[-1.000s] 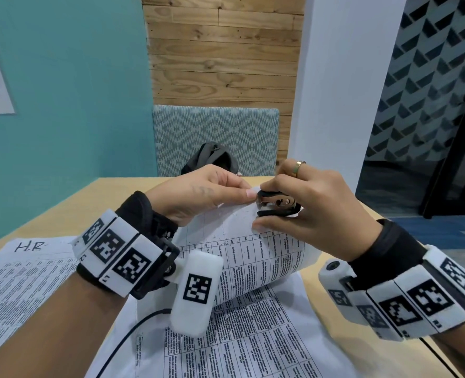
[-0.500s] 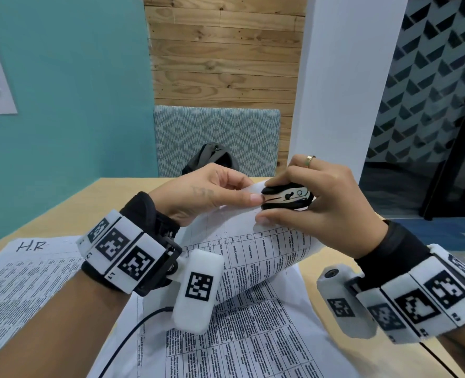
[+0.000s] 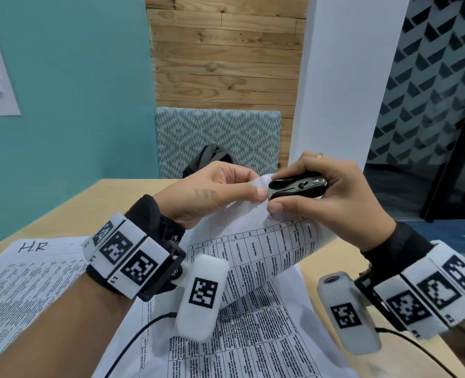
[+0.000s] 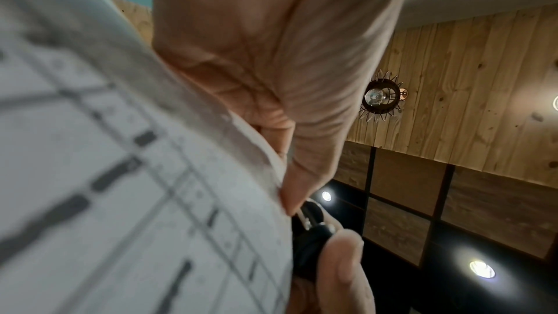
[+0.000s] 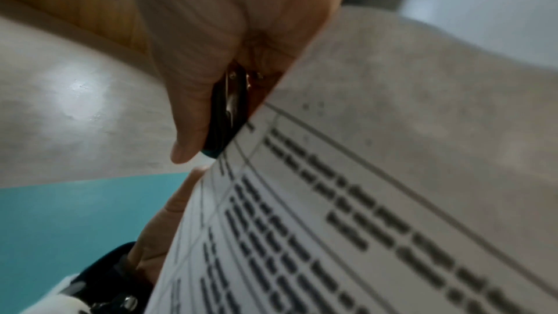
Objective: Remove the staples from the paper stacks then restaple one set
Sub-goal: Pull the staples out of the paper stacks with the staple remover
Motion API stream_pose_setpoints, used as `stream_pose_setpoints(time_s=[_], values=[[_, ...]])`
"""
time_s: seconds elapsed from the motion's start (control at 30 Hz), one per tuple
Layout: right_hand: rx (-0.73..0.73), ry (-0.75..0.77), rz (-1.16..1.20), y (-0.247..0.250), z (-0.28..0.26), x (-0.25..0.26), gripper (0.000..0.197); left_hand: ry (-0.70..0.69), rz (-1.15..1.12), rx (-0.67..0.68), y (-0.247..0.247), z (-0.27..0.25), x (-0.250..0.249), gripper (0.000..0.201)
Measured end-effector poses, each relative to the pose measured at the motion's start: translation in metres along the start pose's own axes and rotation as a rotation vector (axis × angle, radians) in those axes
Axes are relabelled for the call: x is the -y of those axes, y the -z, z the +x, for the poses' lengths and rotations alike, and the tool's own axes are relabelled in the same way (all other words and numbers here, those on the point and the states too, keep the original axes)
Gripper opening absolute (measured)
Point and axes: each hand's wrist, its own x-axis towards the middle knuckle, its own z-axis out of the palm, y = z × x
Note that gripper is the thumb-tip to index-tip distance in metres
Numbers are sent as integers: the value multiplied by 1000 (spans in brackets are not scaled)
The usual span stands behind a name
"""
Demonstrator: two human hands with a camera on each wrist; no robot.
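Left hand [image 3: 212, 192] pinches lifted corner of paper stack [image 3: 266, 249]. Right hand [image 3: 326, 197] grips black staple remover [image 3: 298, 185], its tip at that corner, touching left thumb.

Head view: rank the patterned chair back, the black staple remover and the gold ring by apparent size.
1. Patterned chair back, largest, though farthest.
2. Black staple remover, held by the right hand.
3. Gold ring, smallest.

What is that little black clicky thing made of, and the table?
The small black staple remover looks like glossy plastic with shiny metal inside, judging by its glints. The light tan table looks like smooth matte wood or laminate; the grain is too faint to tell.
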Motion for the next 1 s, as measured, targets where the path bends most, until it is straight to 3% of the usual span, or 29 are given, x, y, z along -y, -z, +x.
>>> stream_pose_setpoints(time_s=[0.27,0.33,0.47,0.67,0.77,1.0], values=[[99,122,-266,4,-1,-1,41,50,94,21,1,1,3,14],[77,95,-207,4,0,-1,41,63,113,32,1,2,5,21],[19,45,-83,7,2,0,43,71,180,1,5,2,6,9],[162,63,-302,15,2,0,45,93,74,-6,3,1,5,19],[214,100,-435,16,2,0,43,112,46,3,1,1,6,35],[256,182,-569,12,1,-1,50,141,-55,23,0,3,10,31]])
